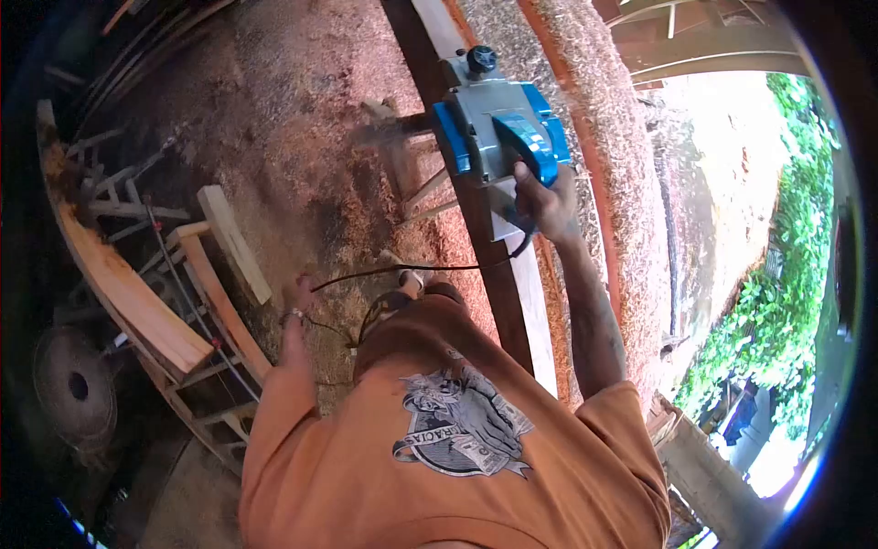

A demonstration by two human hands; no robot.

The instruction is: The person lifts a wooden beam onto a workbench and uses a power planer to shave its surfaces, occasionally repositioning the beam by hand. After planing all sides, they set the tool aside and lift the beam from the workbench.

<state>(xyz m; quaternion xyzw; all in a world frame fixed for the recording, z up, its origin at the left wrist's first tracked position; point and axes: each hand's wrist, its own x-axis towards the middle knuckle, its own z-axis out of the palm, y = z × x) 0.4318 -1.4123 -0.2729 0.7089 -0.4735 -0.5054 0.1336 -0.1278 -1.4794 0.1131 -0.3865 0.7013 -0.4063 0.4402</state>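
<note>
A blue and grey power planer rests on a long wooden beam that has a pale top face and a dark side. My right hand is closed round its blue rear handle. A black cord runs from the planer's rear across to my left hand, which is held low at the left, away from the beam. The cord passes at or through the left hand; its fingers are small and blurred. Wood chips blur in the air left of the planer.
Reddish shavings lie heaped right of the beam. Left of me are a curved plank, a pale wood block, metal frames and a round fan. A wooden trestle stands beside the beam.
</note>
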